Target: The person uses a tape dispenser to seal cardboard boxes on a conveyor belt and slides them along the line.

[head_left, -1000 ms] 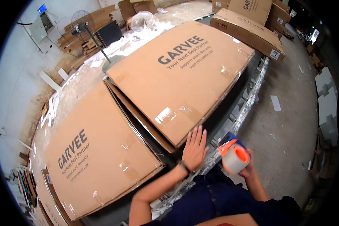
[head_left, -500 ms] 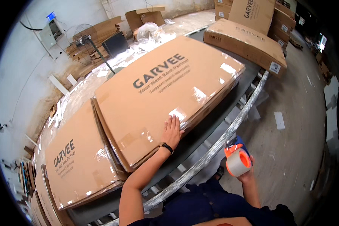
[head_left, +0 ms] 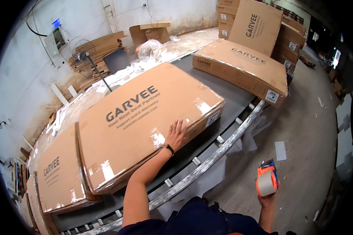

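Observation:
My left hand lies on the near edge of a large flat cardboard box, fingers stretched out over its top. Strips of shiny clear tape cross the box's edges and corners. The box rests on a dark conveyor belt. Off to the right, beyond the conveyor rail, my right hand grips a tape dispenser with an orange and blue frame and a wide pale roll. That hand's fingers are partly hidden behind the dispenser.
Another box touches the left end of this one, with more behind it. A closed carton sits farther along the belt at the right, before stacked cartons. A metal rail runs between me and the belt. A fan stands beyond.
The large box and its left neighbour sit lower and farther left in view, and the far carton looks nearer. My left hand stays on the box. The tape dispenser has moved right and down.

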Available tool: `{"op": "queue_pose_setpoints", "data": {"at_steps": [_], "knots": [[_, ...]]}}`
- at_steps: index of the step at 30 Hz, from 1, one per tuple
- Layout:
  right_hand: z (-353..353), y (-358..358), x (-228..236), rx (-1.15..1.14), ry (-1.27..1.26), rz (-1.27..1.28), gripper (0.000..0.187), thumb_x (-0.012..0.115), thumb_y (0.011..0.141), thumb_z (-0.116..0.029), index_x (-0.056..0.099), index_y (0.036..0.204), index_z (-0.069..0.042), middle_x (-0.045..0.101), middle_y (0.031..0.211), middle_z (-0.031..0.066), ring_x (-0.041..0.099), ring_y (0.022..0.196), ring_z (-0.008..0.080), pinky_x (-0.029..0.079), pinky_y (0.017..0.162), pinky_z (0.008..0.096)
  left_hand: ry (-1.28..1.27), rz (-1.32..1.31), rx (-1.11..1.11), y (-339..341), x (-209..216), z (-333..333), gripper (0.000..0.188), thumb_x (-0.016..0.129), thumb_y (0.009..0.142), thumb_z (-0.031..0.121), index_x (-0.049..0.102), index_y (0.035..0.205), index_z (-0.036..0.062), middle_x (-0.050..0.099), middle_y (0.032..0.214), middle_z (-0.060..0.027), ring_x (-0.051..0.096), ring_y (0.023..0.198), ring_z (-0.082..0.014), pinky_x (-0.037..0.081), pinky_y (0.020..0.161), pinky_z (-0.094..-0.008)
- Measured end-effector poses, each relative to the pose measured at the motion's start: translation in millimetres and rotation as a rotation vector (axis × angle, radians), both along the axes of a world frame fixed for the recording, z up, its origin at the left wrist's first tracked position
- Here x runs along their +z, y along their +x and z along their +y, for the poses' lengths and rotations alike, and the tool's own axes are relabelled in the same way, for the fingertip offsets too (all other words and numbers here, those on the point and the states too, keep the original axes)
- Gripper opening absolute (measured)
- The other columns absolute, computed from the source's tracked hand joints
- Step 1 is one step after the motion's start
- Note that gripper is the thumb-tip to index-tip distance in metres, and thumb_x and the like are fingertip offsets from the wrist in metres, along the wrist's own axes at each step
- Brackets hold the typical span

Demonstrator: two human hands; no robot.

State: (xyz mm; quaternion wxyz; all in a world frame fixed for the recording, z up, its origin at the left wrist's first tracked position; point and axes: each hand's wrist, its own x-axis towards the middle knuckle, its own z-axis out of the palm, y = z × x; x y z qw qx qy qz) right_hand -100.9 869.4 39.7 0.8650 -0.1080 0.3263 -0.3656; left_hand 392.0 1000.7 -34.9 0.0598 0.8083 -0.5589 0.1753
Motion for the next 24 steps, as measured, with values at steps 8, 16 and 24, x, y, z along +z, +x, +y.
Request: {"op": "queue_pose_setpoints", "data": {"at_steps": [8, 16, 24], "knots": [[-39.1, -0.1, -20.2, -0.118, 0.136, 0.009, 0.065, 0.045, 0.077, -0.062, 0.051, 0.122, -0.016, 0.054, 0.12, 0.0045, 0.054, 0.106, 0.0256, 0.046, 0.087, 0.043, -0.057, 0.032, 0.041, 6.5, 10.6, -163.6, 0.067, 0.051, 0.084, 0.047, 0.034, 0.137, 0.0102, 0.024, 0.142, -0.024, 0.022, 0.132, -0.0401, 0.02, 0.107, -0.0505], [-143.5, 47.4, -20.0, 0.015, 0.07, 0.18, 0.064, 0.044, 0.077, -0.061, 0.052, 0.122, -0.016, 0.054, 0.12, 0.0038, 0.054, 0.106, 0.0252, 0.046, 0.086, 0.0406, -0.055, 0.286, 0.155, 30.4, 6.0, -250.9, 0.069, 0.048, 0.085, 0.049, 0.028, 0.14, 0.0114, 0.028, 0.14, -0.023, 0.024, 0.131, -0.0408, 0.021, 0.104, -0.0557], [-266.0, 113.3, -18.5, 0.236, 0.047, -0.183, 0.065, 0.048, 0.079, -0.059, 0.051, 0.122, -0.01, 0.055, 0.12, 0.0092, 0.055, 0.107, 0.0256, 0.048, 0.087, 0.0408, 0.146, 0.267, 0.055, 48.7, 19.4, -275.3, 0.062, 0.042, 0.09, 0.035, 0.021, 0.142, 0.0093, 0.019, 0.145, -0.0223, 0.019, 0.133, -0.0415, 0.015, 0.105, -0.0588]]}}
